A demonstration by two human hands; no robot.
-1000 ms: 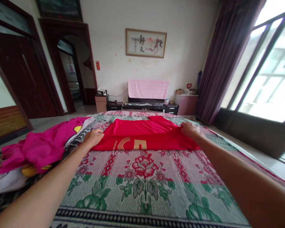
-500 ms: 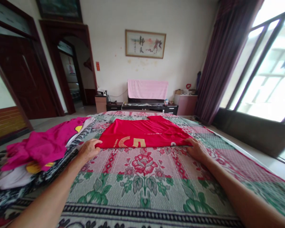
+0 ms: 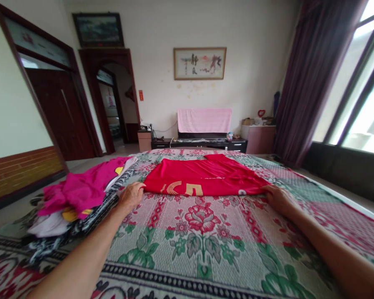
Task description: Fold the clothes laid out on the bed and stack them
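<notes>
A red shirt [image 3: 202,176] with gold print lies partly folded across the flowered bedspread [image 3: 202,245], its near edge running straight between my hands. At its left near corner, my left hand [image 3: 132,196] is closed, with the cloth pinched between thumb and fingers. My right hand [image 3: 277,199] pinches the right near corner in the same way. White lettering crosses the middle of the shirt, and one piece of it juts out at the far side.
To the left lies a pile of clothes with a magenta garment [image 3: 77,187] on top. Beyond the bed stands a low black cabinet [image 3: 162,144], with a pink cloth [image 3: 205,120] draped over something on it. A purple curtain [image 3: 305,83] hangs by the window.
The view has shifted, so the scene sits farther right in the picture. Both hands keep hold of the shirt's corners, and the shirt lies almost the same.
</notes>
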